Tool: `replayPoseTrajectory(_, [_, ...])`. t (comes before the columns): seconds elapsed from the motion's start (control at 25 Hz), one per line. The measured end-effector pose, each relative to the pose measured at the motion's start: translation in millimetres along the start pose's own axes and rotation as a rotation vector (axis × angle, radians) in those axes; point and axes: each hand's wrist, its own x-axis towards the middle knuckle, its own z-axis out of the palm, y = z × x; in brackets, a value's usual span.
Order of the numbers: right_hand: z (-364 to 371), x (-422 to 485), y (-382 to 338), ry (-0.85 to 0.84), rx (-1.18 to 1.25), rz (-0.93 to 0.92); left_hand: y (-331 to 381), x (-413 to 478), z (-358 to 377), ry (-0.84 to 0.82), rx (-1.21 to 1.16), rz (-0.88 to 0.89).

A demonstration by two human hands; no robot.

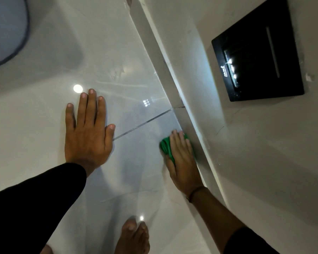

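Support comes from the left hand (88, 129), spread flat with all 5 fingers straight on the glossy white floor (35, 116). Planted there, it likely carries the person's weight in a crouch, so the other arm is free to work. The right hand (182, 158) lies palm down on a bunched green cloth (165, 146), fingers straight and close together, pressing it onto the tile rather than pinching it. The cloth sits right in the corner where the floor meets the skirting (161, 57), just on the near side of a dark grout line (141, 123). That placement suggests the edge strip is being wiped, where dust tends to collect. A flat palm spreads the pressure across the cloth and lets it slide along the skirting. 1 bare foot (132, 237) stands behind both hands, in keeping with a low crouch. On the wall (246, 153) above, well apart from the cloth, a black panel (258, 57) shows small lit marks.
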Motion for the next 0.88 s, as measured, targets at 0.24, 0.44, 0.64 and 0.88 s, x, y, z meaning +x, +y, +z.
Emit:
replayPoseTrajectory(0.24, [-37, 173, -70, 0.114, 0.064, -0.097, 0, -1, 0, -0.001, 0.015, 0.004])
replayPoseTrajectory(0.44, [-44, 225, -95, 0.150, 0.017, -0.099, -2, 0, 0, -0.012, 0.034, 0.013])
replayPoseTrajectory(0.64, [-15, 96, -40, 0.121, 0.048, -0.066, -2, 0, 1, 0.002, 0.022, 0.010])
replayPoseTrajectory(0.88, [20, -81, 24, 0.024, -0.220, 0.066, 0, 0, 1, 0.004, 0.015, 0.009])
